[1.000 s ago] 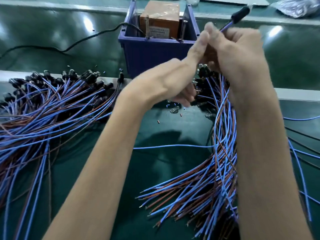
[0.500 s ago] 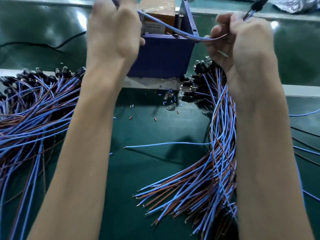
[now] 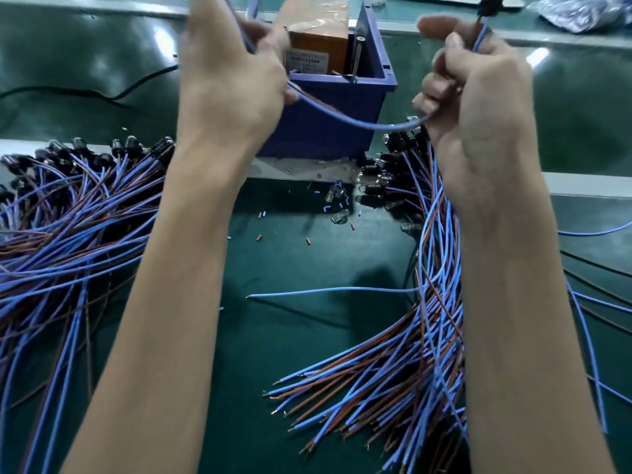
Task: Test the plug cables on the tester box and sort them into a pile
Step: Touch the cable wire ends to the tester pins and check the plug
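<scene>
Cut off: black plug (image 3: 488, 6), at top edge.
Left hand (image 3: 232, 83): back to camera, curled round thin blue sheathed cable (image 3: 359, 122).
Right hand (image 3: 478, 97): fisted on same cable.
Behind: blue plastic tester box (image 3: 328, 131).

Blue and brown cables (image 3: 376, 381) lie on a dark green table (image 3: 273, 336) beside a blue bin (image 3: 328, 124).

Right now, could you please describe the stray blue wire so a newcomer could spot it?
Start at the blue tester box, then drop to the green mat below it. The stray blue wire lies alone, sticking left from the right pile, unlike its bundled neighbours.
</scene>
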Tool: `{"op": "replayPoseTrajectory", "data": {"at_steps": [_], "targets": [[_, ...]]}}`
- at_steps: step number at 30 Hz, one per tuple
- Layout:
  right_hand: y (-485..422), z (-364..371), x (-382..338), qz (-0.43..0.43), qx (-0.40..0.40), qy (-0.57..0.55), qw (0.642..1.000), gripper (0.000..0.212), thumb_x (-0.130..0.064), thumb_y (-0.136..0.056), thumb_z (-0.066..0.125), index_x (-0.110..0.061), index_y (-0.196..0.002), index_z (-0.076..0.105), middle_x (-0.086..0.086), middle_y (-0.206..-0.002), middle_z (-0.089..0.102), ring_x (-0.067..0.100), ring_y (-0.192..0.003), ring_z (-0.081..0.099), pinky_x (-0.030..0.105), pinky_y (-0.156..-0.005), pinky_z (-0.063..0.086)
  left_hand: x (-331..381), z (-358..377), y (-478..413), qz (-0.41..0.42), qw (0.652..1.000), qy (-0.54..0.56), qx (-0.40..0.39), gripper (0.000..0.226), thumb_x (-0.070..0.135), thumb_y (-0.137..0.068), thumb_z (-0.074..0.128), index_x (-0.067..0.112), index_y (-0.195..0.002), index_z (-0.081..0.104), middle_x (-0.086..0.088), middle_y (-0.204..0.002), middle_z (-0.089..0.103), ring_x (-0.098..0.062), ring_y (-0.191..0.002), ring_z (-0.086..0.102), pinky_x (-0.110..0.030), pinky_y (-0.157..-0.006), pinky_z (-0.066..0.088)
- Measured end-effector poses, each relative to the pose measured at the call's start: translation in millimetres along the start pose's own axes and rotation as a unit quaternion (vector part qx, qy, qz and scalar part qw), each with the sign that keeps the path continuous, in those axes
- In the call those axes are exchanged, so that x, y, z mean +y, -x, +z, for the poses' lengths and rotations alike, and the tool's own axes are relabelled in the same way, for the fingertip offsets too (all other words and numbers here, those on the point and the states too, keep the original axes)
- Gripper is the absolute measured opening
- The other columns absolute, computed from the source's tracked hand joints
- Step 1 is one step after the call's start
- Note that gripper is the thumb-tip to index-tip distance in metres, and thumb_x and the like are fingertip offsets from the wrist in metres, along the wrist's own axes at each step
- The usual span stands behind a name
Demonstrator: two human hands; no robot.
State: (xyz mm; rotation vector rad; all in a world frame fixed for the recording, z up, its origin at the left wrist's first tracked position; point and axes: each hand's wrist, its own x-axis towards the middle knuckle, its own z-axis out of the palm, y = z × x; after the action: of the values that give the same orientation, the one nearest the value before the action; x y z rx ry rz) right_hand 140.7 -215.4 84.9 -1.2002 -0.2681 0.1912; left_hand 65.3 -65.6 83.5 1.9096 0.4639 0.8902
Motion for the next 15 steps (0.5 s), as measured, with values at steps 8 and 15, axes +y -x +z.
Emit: {"op": "replayPoseTrajectory", "data": {"at_steps": [8,15], "targets": [[4,-1,5,0.03,-0.007,0.133,0.991,0.02,-0.021,-0.087,0.069,-0.003,-0.094,0.072,-0.005,-0.061,0.043,0.004,-0.045,0.028,0.015,-0.038,0.022,8,20,14,0.02,0.964,-0.069,-0.256,0.021,0.014,-0.1,0.048,0.01,-0.118,0.06,0.0,-0.076,0.065,-0.004,-0.051,0.063,-0.019,-0.055,0.054],[5,-2,7,0.032,-0.078,0.169,0.982,0.006,-0.015,-0.083,0.073,-0.015,-0.076,0.072,0.001,-0.065,0.054,0.002,-0.045,0.038,0.013,-0.039,0.028,9,24,14,-0.02,0.949,-0.068,-0.306,0.03,0.018,-0.102,0.044,-0.002,-0.098,0.067,-0.003,-0.075,0.064,-0.019,-0.072,0.07,-0.034,-0.069,0.061]]}}
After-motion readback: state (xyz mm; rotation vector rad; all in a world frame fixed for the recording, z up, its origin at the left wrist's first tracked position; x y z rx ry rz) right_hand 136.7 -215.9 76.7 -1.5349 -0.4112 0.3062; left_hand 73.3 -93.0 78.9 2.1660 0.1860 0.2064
